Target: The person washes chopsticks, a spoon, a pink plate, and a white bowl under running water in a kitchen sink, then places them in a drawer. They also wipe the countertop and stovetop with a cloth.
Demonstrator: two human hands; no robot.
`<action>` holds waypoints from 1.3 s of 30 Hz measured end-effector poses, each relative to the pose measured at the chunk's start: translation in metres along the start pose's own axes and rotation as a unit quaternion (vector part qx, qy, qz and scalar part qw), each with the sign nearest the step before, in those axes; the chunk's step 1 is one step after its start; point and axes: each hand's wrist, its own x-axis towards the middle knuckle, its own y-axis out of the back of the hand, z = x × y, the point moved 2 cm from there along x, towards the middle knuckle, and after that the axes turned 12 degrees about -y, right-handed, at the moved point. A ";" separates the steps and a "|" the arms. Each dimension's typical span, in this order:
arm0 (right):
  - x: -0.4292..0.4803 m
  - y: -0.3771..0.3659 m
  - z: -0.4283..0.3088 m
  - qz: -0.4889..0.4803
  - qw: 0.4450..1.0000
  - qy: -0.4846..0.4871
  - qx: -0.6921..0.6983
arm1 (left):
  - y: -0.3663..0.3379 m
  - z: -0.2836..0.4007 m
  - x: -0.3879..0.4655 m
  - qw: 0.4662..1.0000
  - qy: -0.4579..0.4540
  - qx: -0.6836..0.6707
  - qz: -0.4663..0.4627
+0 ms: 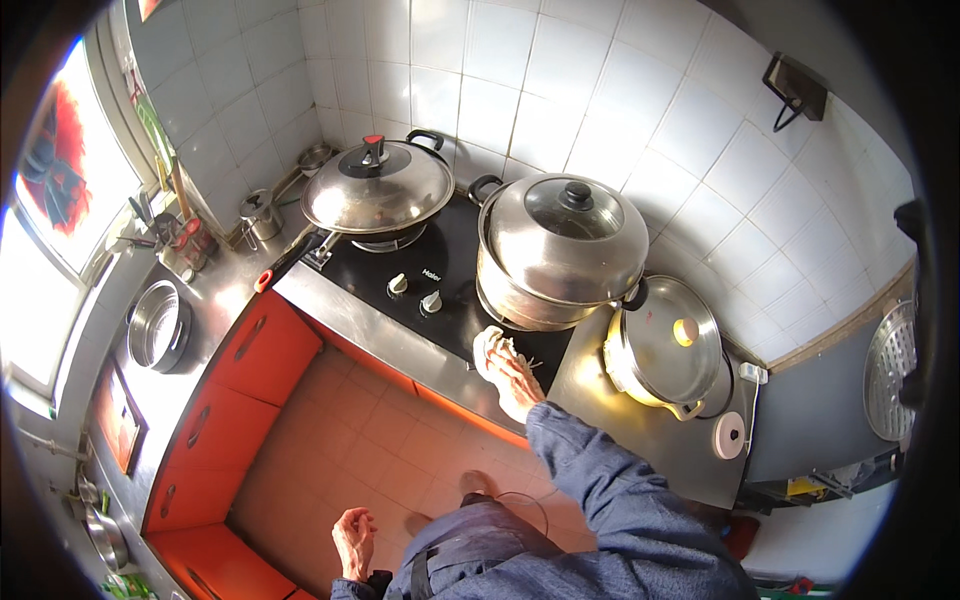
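Note:
My right hand (511, 382) presses a crumpled pale cloth (493, 351) onto the front right corner of the black glass gas cooktop (450, 240). Just behind the cloth stands a large steel steamer pot (525, 289) under a domed lid (517, 232) with a glass centre. A wok with a domed steel lid (412, 196) sits on the left burner. Two pale control knobs (430, 302) are on the cooktop between them. Low over the floor, my left hand (353, 536) hangs with loosely curled fingers and nothing in it.
Right of the cooktop is a yellow electric pot (660, 352) with a glass lid, near a pink round lid (728, 435). The wok's long handle (289, 259) overhangs the counter edge. Steel pans (159, 326) and a cutting board (118, 416) lie left. Orange cabinets (217, 420) line the floor.

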 end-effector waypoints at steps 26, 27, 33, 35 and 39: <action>-0.004 0.045 0.086 0.053 0.978 -0.203 -0.007 | 0.039 -0.012 0.045 0.999 -0.007 -0.002 -0.044; 0.006 0.042 0.089 0.035 0.973 -0.227 -0.006 | 0.047 -0.017 0.040 0.999 -0.030 -0.011 -0.028; -0.009 0.008 0.043 0.032 0.975 -0.212 -0.062 | 0.104 -0.047 0.013 0.999 -0.002 -0.027 0.041; -0.024 -0.006 0.013 0.010 0.976 -0.202 -0.081 | 0.118 -0.055 0.011 0.998 0.000 -0.033 0.062; -0.024 -0.022 -0.038 0.025 0.979 -0.179 -0.090 | 0.136 -0.067 0.011 0.996 -0.008 -0.041 0.077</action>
